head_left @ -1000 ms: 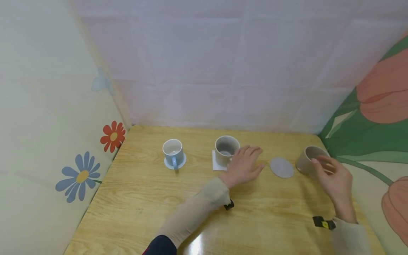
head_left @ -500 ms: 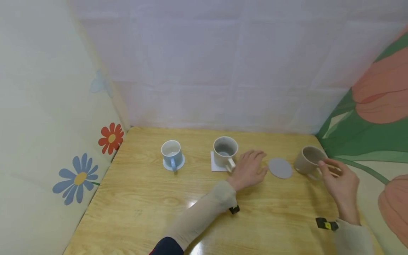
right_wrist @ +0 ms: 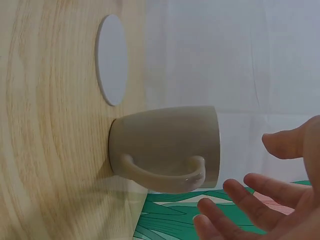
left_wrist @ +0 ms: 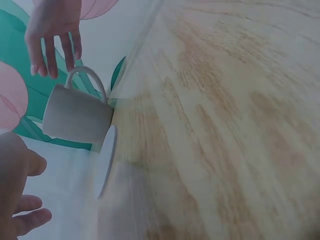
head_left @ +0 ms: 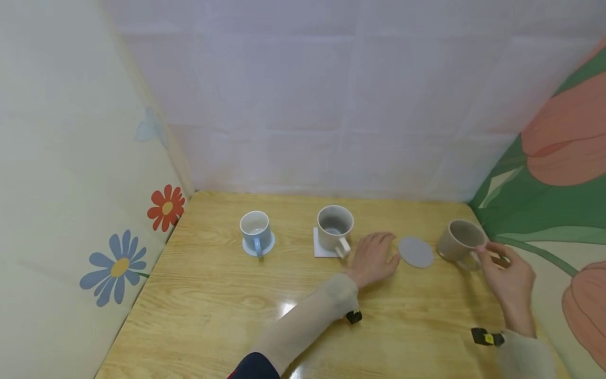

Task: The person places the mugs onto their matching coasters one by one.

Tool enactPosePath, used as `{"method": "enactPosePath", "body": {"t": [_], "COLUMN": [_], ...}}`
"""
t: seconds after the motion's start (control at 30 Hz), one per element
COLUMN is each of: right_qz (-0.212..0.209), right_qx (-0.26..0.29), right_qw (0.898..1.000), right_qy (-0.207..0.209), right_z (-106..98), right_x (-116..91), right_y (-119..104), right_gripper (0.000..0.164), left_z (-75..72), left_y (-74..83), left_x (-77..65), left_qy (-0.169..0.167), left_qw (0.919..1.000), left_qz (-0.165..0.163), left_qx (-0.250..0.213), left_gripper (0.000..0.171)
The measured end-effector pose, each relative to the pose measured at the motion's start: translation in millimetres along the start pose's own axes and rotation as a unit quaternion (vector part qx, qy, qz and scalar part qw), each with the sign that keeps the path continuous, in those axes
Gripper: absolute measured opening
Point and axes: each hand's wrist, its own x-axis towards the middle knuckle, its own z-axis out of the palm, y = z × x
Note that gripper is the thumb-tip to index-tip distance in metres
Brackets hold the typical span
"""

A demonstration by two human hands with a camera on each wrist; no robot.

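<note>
My left hand (head_left: 374, 259) hovers over the table between the middle mug and a round grey coaster (head_left: 416, 252), fingers loosely extended and holding nothing. That middle grey mug (head_left: 334, 226) stands upright on a square white coaster (head_left: 320, 251), its handle pointing toward the lower right. My right hand (head_left: 510, 273) is beside the right-hand beige mug (head_left: 456, 243), close to its handle. In the right wrist view, the fingers (right_wrist: 260, 205) are spread and apart from this mug (right_wrist: 165, 145). It stands upright on bare wood, just right of the round coaster (right_wrist: 112, 60).
A light blue mug (head_left: 256, 231) sits on a round pale blue coaster (head_left: 266, 246) at the left. Behind the wooden table (head_left: 213, 305) hangs a white cloth (head_left: 284, 95). Flower-printed panels border the left and right sides.
My left hand has moved right, away from the middle mug, uncovering its handle. My right hand has drawn slightly right from the beige mug, whose handle now shows. The mugs stay in place.
</note>
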Motion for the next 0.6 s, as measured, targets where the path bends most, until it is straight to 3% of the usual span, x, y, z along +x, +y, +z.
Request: {"method": "enactPosePath", "body": {"t": [0.23,0.6], "right_qz": [0.007,0.022], "right_qx": [-0.022,-0.028], "right_qw": [0.999,0.998], "right_qy": [-0.023,-0.048], "right_z": [-3.2,-2.1], "right_x": [1.6,-0.2], "right_y": [9.6,22.7], "right_gripper": [0.057,0.062], "left_z": [10.8,18.4], "left_y": [2.7,3.9], "left_x": [7.0,11.4], "left_qy": [-0.017,-0.052], "left_qw": [0.9995,0.9986], "left_qz": [-0.019,-0.006], "left_qx": [-0.017,0.003], "left_gripper": [0.053,0.058]}}
